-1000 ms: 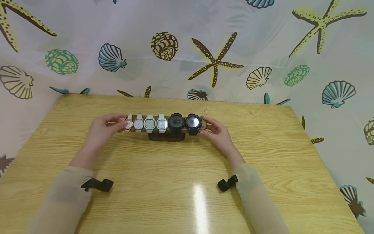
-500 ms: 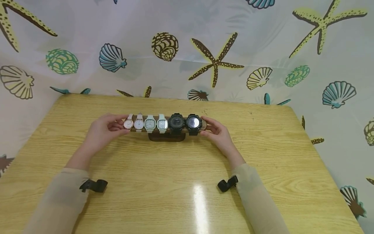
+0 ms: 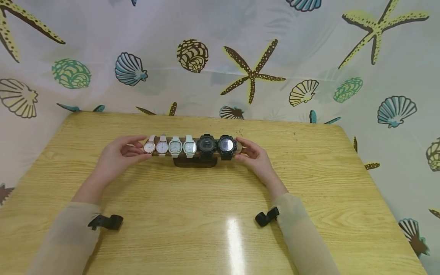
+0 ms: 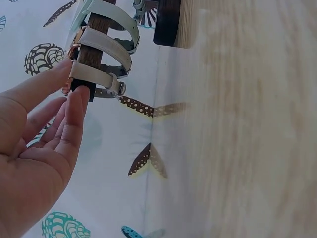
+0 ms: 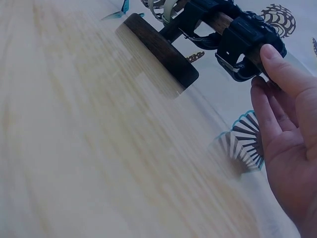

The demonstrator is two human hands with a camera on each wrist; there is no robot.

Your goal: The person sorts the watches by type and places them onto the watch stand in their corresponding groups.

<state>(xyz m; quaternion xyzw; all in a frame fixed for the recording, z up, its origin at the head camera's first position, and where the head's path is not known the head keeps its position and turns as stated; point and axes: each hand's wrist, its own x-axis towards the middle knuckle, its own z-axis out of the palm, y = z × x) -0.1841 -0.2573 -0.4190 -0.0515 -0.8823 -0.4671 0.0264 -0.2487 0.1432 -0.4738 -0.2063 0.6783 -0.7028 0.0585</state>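
Observation:
A brown watch stand [image 3: 195, 163] carries a row of watches on its raised horizontal bar. At the left hang two small round watches [image 3: 162, 147] with pale straps, then two square mint-green watches [image 3: 175, 147], then two chunky black watches [image 3: 226, 145]. My left hand [image 3: 117, 157] pinches the bar's left end, thumb and fingertips right beside the outermost pale watch [image 4: 91, 74]. At the opposite end my right hand [image 3: 256, 156] grips the bar tip between thumb and fingers, close to the outer black watch [image 5: 237, 47]. The stand's base sits on the table.
The wooden table [image 3: 192, 214] extends around the stand on all sides. Behind it hangs a white cloth [image 3: 213, 88] printed with shells and starfish. Black wrist cameras [image 3: 106, 222] stick out from both beige sleeves [image 3: 302, 233].
My left thumb has slid off the face of the outermost pale watch to the bar's front edge, and that forearm has shifted slightly left. My right hand and the stand keep their place.

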